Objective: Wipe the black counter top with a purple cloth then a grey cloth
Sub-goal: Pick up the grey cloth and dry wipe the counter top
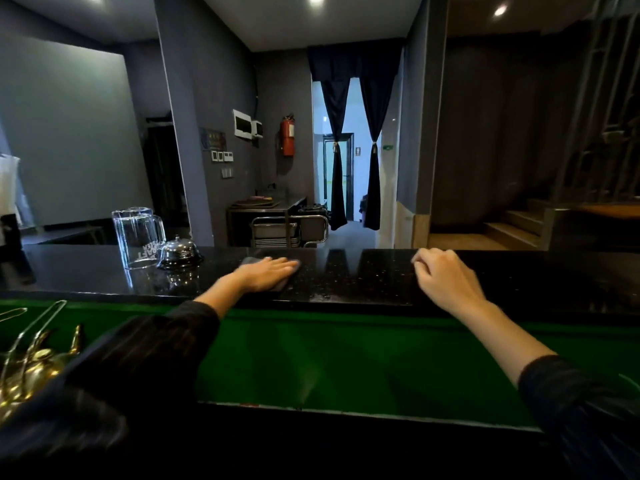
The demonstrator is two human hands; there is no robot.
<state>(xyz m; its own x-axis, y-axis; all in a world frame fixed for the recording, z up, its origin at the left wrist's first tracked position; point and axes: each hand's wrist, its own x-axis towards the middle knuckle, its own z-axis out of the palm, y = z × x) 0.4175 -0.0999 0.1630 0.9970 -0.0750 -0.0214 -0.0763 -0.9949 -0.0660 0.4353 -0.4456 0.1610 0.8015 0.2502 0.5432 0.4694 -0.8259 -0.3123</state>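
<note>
The black speckled counter top point(353, 275) runs across the middle of the view. My left hand point(266, 273) lies flat, palm down, pressing a grey cloth point(250, 261) onto the counter; only the cloth's edges show around the fingers and palm. My right hand point(446, 280) rests on the counter to the right, fingers curled loosely, with nothing in it. No purple cloth is visible.
Two upturned glass mugs point(136, 237) and a chrome service bell point(179, 253) stand on the counter left of my left hand. A green surface point(329, 358) lies below the counter. Brass items point(31, 368) sit at the lower left.
</note>
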